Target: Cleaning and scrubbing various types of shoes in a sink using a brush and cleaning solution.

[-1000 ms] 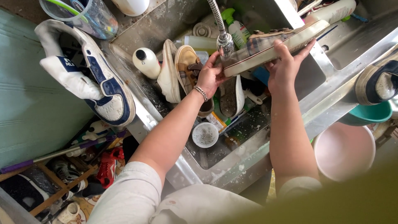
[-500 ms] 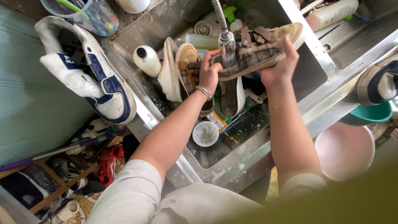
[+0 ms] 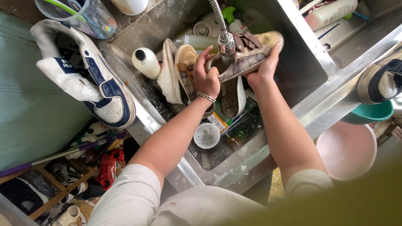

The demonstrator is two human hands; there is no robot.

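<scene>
Plaid shoe (image 3: 247,58) held over the steel sink (image 3: 305,71), directly under the faucet head (image 3: 226,42). Right hand (image 3: 264,69) grips its sole side; left hand (image 3: 207,77), fingers curled, presses at the shoe opening. White-and-navy sneaker (image 3: 96,83) rests on the sink's left rim.

Home wash area, steel sink (image 3: 310,111), tap (image 3: 225,39), shoes (image 3: 86,81)

Bright even daylight (blurred lower-right corner)
</scene>
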